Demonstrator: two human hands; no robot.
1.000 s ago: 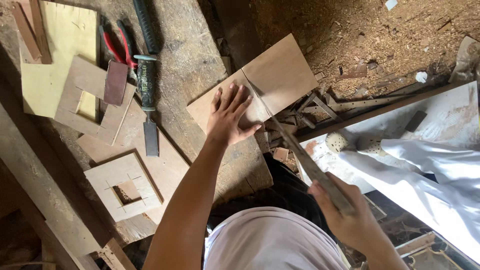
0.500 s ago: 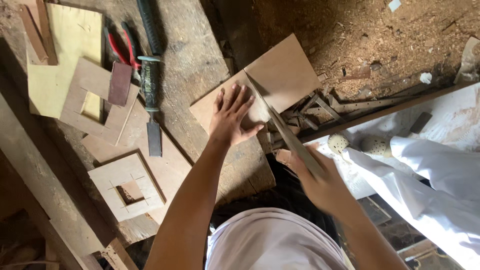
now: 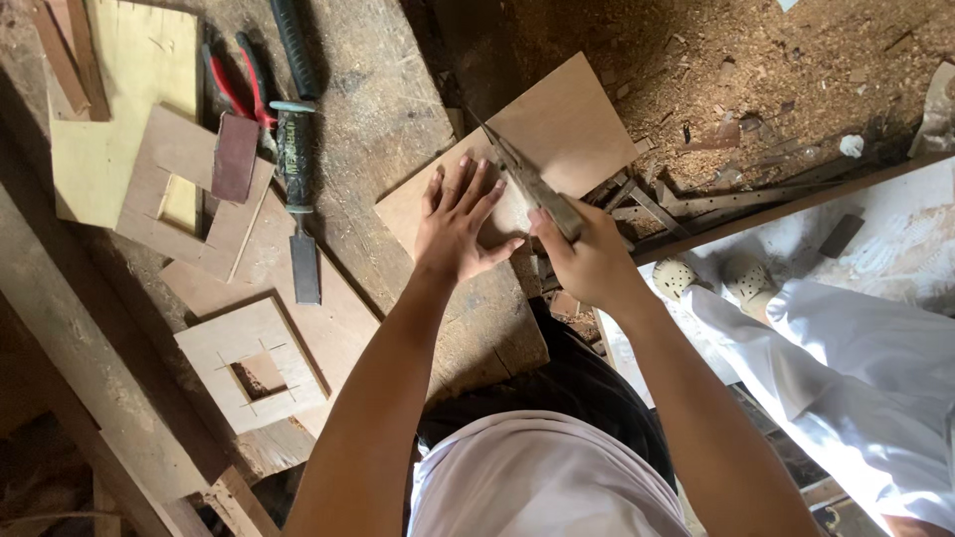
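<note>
A thin square plywood board (image 3: 557, 134) lies half over the edge of a rough wooden workbench (image 3: 398, 109). My left hand (image 3: 460, 221) presses flat on the board's near part with fingers spread. My right hand (image 3: 587, 261) grips the wooden handle of a hand saw (image 3: 527, 184), whose narrow blade runs up across the board beside my left fingertips.
A chisel (image 3: 296, 209) with a dark handle, red-handled pliers (image 3: 234, 85), a small dark block (image 3: 235, 157) and several plywood frames with square cut-outs (image 3: 254, 363) lie to the left. Sawdust covers the floor at upper right. Another person in white with pale clogs (image 3: 716, 280) stands at right.
My right hand has pushed the saw forward and up along the board, from far back near my body to right beside my left hand. The left hand has stayed on the board.
</note>
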